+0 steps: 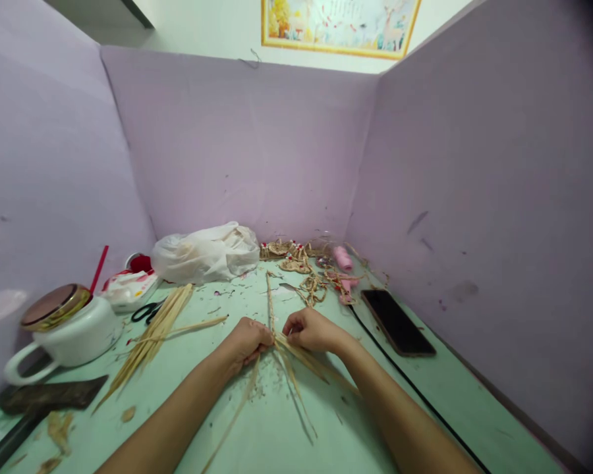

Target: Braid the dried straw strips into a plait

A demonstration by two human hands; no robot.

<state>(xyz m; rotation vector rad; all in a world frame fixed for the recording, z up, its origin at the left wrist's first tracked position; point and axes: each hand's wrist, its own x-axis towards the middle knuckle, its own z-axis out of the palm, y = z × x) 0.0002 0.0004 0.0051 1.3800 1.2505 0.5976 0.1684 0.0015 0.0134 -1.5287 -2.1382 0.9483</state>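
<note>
A thin straw braid [271,299] points away from me along the green table, and its loose straw strands [296,388] fan out toward me. My left hand [250,339] is closed on the braid where the strands begin. Just to the right, my right hand [309,329] has its fingers bent and pinched on the strands beside that same point. Several loose ends hang below both hands, some passing under the right forearm. The fingertips of both hands are partly hidden.
At left lie a bundle of straw strips [165,329], black scissors [148,311], a white mug [82,332] with a lid, and a hammer [49,395]. A plastic bag [210,253], braided pieces [296,260], a pink glue gun [346,286] and a phone [398,322] stand farther back and right.
</note>
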